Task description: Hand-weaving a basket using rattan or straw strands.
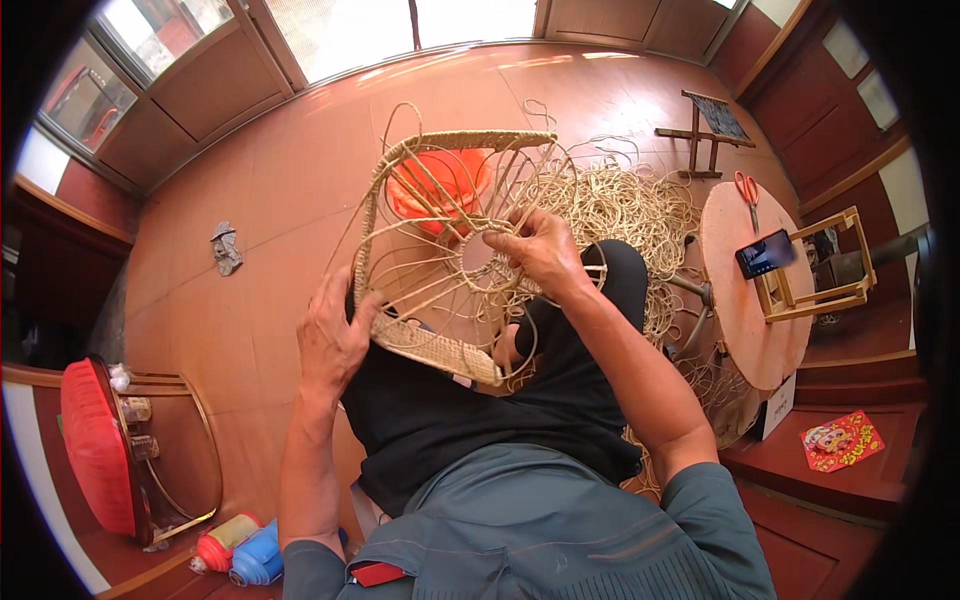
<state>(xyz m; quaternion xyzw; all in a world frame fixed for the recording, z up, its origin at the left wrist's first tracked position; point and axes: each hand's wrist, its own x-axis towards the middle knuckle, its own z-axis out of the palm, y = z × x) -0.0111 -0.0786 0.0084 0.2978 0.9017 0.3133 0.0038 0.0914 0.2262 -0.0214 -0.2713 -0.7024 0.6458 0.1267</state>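
Note:
A half-woven basket frame of pale straw cord rests over my lap, its braided rim curving round an open centre ring with cords running like spokes. My left hand grips the woven rim at its near left side, thumb on top and fingers behind. Close to the centre ring, my right hand pinches one of the cords between thumb and fingers. Loose cord ends stick out around the rim. Beyond the frame, partly seen through its cords, stands an orange-red plastic bucket.
A large heap of loose cord lies on the tiled floor to the right. Beside it a round table bears orange-handled scissors, a phone and a wooden frame. A folding stool stands farther off; a crumpled rag lies left.

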